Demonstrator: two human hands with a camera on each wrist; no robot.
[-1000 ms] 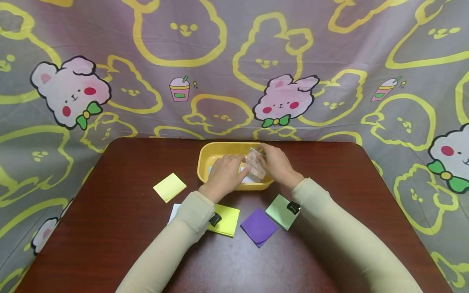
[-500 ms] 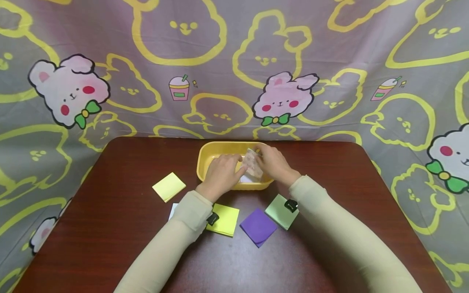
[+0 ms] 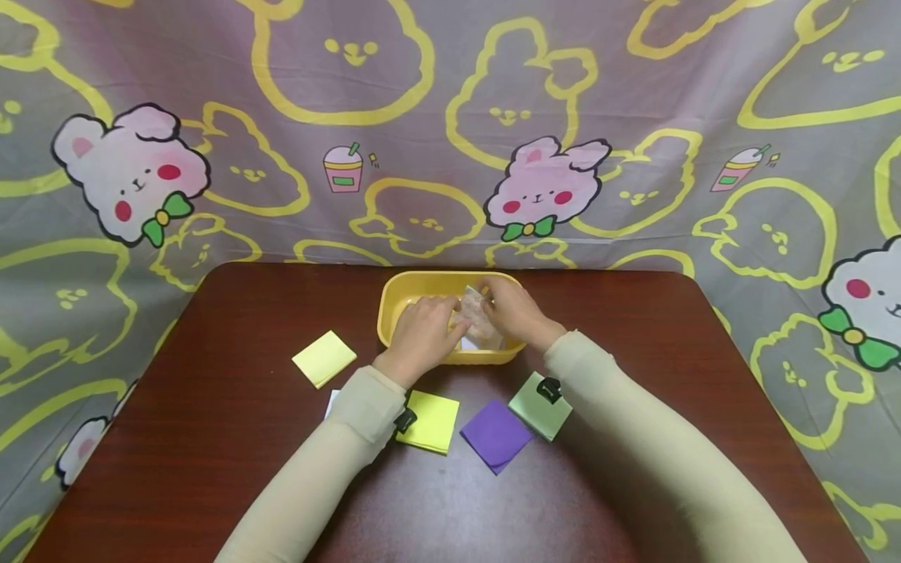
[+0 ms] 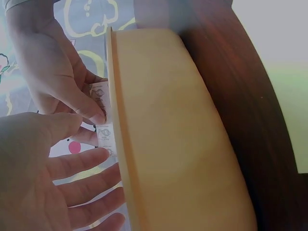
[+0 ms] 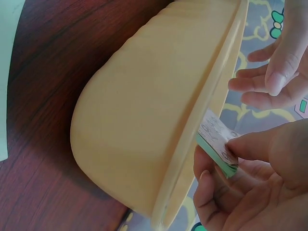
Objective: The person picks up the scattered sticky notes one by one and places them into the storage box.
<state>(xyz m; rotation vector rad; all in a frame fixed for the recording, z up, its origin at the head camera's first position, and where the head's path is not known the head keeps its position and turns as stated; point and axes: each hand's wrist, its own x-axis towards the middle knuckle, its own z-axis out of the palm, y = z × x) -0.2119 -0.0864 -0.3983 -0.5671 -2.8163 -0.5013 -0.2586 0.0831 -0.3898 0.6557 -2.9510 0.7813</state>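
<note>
Over the right half of a yellow plastic tub [image 3: 486, 358], my right hand [image 3: 519, 311] pinches a small sticky-note pad [image 3: 477, 306]. The right wrist view shows the pad [image 5: 217, 144] with a printed, patterned backing and green sheets, its lower end behind the tub's rim, between thumb and curled fingers. My left hand [image 3: 425, 332] hovers over the middle of the tub. Its fingers [image 4: 91, 166] are spread and nearly straight, fingertips close to the pad, holding nothing. A white sheet or pad [image 3: 468, 344] lies inside the tub, partly covered by the hands.
On the brown table [image 3: 619, 336] lie a pale yellow pad [image 3: 325, 360] at left, a bright yellow pad [image 3: 432, 422], a purple pad [image 3: 497, 436] and a green pad [image 3: 538, 407]. A white pad [image 3: 332, 403] shows beside the left sleeve. A patterned curtain [image 3: 422, 141] hangs behind.
My right hand has shifted a little left with the pad in its grip. My left hand has drifted slightly left, staying over the tub. The pads on the table have not moved.
</note>
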